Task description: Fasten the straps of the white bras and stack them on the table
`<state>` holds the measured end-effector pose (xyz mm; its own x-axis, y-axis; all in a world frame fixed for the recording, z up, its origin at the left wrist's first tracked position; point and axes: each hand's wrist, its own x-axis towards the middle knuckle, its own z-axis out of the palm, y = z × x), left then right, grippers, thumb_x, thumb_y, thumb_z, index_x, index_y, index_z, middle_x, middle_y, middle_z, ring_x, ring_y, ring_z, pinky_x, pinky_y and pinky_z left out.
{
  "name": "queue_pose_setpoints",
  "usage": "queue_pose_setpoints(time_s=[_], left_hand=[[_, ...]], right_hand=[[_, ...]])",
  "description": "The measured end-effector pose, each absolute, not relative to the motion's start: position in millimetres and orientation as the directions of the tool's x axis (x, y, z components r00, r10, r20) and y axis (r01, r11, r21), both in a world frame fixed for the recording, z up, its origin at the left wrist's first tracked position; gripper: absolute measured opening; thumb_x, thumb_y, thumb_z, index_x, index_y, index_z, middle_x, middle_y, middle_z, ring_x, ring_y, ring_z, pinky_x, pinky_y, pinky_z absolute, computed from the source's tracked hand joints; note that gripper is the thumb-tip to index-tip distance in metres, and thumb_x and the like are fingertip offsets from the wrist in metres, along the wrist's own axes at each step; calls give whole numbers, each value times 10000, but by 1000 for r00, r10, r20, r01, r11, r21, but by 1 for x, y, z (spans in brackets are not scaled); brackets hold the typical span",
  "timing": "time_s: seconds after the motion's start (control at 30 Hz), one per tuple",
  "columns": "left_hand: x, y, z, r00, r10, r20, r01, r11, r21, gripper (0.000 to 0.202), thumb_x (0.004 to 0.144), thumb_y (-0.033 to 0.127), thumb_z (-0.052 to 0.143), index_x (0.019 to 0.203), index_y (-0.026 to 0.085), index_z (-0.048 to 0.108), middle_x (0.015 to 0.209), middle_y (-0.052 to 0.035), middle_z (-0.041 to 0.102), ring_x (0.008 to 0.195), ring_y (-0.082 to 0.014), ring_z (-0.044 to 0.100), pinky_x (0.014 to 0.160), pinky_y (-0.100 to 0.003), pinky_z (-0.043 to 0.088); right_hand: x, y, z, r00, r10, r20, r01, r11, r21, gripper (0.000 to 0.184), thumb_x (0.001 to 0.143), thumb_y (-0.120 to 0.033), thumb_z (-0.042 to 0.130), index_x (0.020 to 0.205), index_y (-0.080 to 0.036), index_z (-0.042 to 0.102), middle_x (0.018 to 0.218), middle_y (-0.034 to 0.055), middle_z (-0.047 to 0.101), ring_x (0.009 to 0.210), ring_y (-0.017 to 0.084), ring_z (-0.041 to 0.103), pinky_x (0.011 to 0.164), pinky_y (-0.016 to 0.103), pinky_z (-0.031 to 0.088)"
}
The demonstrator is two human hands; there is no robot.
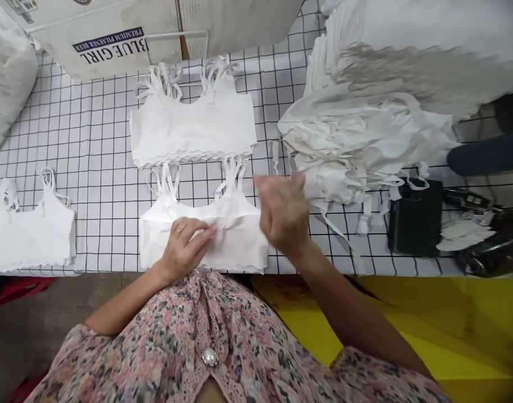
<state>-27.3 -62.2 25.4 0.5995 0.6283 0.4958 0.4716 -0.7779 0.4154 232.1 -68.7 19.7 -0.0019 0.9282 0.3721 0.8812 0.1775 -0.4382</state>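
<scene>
Fingers (193, 232) of the left hand (183, 251), a ring on one of them, lie flat and slightly spread on a white strappy crop top (235, 238), pressing on its front without clenching or pinching up any cloth. The right hand (283, 215) is blurred, its fingers loosely open and holding nothing that can be seen, just over the top's right end; whether it touches the cloth, I cannot tell. The top lies flat at the near edge of a white table cover with a black grid (100, 168), its scalloped hem toward the person and its looped straps pointing away. Just beyond, its straps nearly reaching that hem, lies a neat stack of matching tops (193, 129). A single top (29, 235) lies well to the left, and a loose heap of tops (365, 140) sits to the right, beside a black pouch (415, 217). At the far edge stands a BLUE GIRL cardboard carton (109, 45), with a bulging white sack (8, 73) at the far left corner. The person's floral blouse (222, 336), with its pearl button (210, 357), fills the bottom of the view, above a yellow floor (457, 319)
</scene>
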Motion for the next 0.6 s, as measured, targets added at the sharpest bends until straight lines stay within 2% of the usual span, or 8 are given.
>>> queue_pose_setpoints(time_s=[0.07, 0.13, 0.2, 0.27, 0.33, 0.43, 0.53, 0.6], left_hand=[[-44, -74, 28, 678, 565, 470, 426, -823, 376, 374, 1073, 102, 627, 1428, 219, 630, 1180, -90, 816, 1147, -235, 775, 1019, -423, 589], [-58, -82, 24, 763, 542, 353, 432, -833, 345, 460, 1113, 149, 559, 1570, 196, 542, 1401, -146, 779, 1393, -277, 720, 1162, -476, 570], [-70, -84, 17, 802, 563, 197, 489, -810, 325, 599, 1158, 278, 506, 1728, 163, 362, 1673, -199, 593, 1634, -321, 517, 1318, -537, 466], [-81, -85, 11, 786, 611, 94, 559, -768, 313, 763, 1169, 434, 484, 1811, 169, 166, 1815, -196, 388, 1733, -344, 332, 1397, -571, 360], [-87, -85, 8, 762, 643, 76, 597, -744, 301, 860, 1160, 519, 480, 1829, 202, 43, 1856, -177, 295, 1760, -351, 241, 1426, -590, 295], [-80, -89, 6, 757, 642, 123, 593, -754, 284, 876, 1167, 501, 465, 1827, 197, -23, 1860, -194, 269, 1771, -359, 182, 1433, -610, 260], [-65, -90, 3, 762, 636, 123, 580, -754, 308, 893, 1166, 525, 447, 1822, 183, -53, 1863, -200, 261, 1770, -361, 190, 1437, -618, 250], [-66, -89, 1, 734, 672, 103, 616, -721, 319, 935, 1149, 588, 455, 1822, 191, -61, 1870, -195, 243, 1768, -368, 198, 1439, -630, 239]], right_hand=[[202, -110, 21, -173, 946, 274, 866, 278, -416, 555, 1139, -245, 342, 1642, -242, 577, 1592, 120, 669, 1543, 330, 585, 1374, 676, 315], [179, -139, 15, -313, 941, 130, 845, 339, -413, 620, 1151, -401, 377, 1733, -198, 453, 1761, 142, 479, 1668, 339, 436, 1394, 666, 305], [174, -156, 5, -307, 952, 4, 870, 282, -406, 763, 1139, -537, 376, 1799, -161, 295, 1835, 165, 314, 1721, 356, 329, 1397, 688, 278], [186, -168, -4, -195, 979, -65, 918, 159, -363, 858, 1134, -593, 350, 1829, -139, 133, 1860, 195, 207, 1742, 379, 260, 1384, 739, 233], [204, -176, -8, -82, 995, -65, 950, 58, -306, 903, 1141, -604, 332, 1830, -123, 1, 1862, 241, 147, 1748, 415, 219, 1353, 796, 202], [215, -182, -9, -2, 1000, 30, 965, 10, -263, 947, 1146, -619, 331, 1815, -130, -130, 1849, 298, 124, 1736, 463, 230, 1307, 855, 182], [200, -183, -8, -48, 995, 84, 959, 70, -275, 923, 1154, -594, 315, 1809, -159, -169, 1848, 291, 157, 1731, 453, 257, 1305, 856, 174], [191, -186, -9, -80, 995, 67, 953, 96, -289, 883, 1158, -572, 296, 1820, -170, -129, 1848, 274, 192, 1726, 440, 280, 1303, 854, 183]])
